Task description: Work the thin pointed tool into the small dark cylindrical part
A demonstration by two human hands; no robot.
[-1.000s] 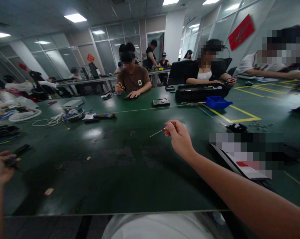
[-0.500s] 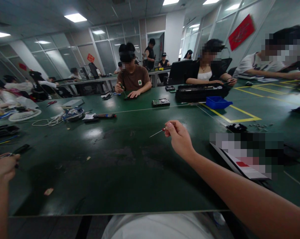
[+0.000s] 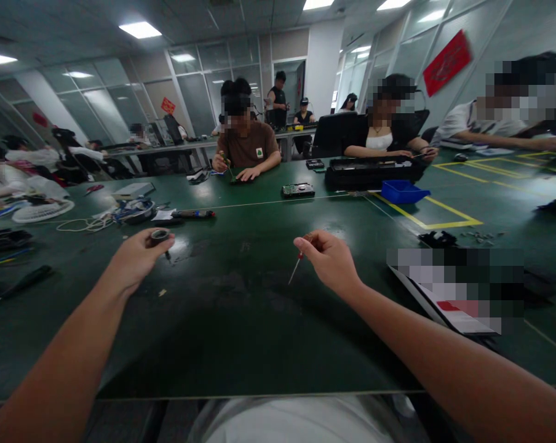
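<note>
Since the earlier frame, the left hand [image 3: 138, 257] has swung in closer to the hard drive [image 3: 297, 190], gripping a small dark round thing [image 3: 160, 235] on the drive's near side, leftward. Straight nearward of the drive, the right hand [image 3: 329, 253] grips a screwdriver [image 3: 299, 256], tip now steeper.

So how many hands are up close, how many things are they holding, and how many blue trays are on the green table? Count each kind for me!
Close-up hands, left hand and right hand: 2
Screwdriver, in the right hand: 1
Dark round-topped thing, in the left hand: 1
Blue tray, on the green table: 1
Total: 5
</note>
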